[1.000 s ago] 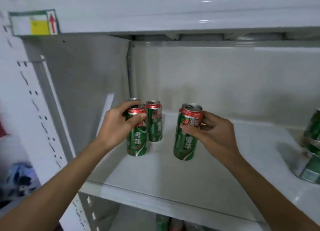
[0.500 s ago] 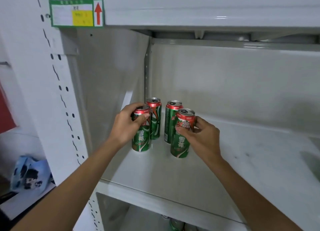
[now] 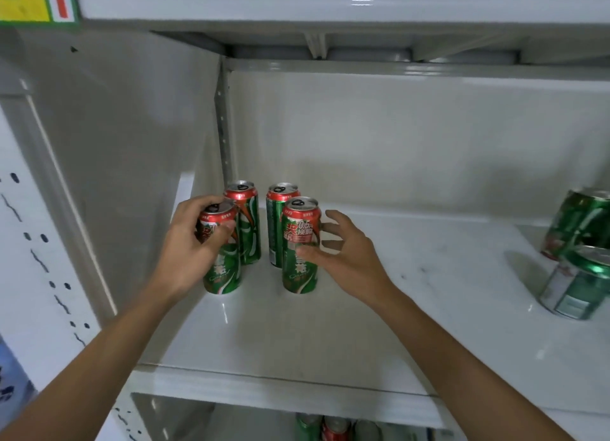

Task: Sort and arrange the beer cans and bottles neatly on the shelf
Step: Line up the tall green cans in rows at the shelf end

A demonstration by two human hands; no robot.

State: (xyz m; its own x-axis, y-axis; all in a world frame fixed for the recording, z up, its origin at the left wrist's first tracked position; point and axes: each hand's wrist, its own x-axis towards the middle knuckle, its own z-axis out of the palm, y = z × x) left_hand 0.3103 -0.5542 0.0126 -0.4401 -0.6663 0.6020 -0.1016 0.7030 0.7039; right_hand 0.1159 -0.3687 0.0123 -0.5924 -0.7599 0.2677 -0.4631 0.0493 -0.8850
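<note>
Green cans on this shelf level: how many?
6. Front-left can in the left hand; front-right can; two behind; two stacked far right, possibly more out of frame.

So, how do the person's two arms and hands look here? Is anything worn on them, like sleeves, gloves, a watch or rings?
Both forearms are bare up to the picture's lower edge: no sleeve shows. The left hand and the right hand wear no gloves. I see no watch, bracelet or ring on the wrists and fingers that show; the far sides of the fingers are hidden. No markings or tattoos are visible.
</note>
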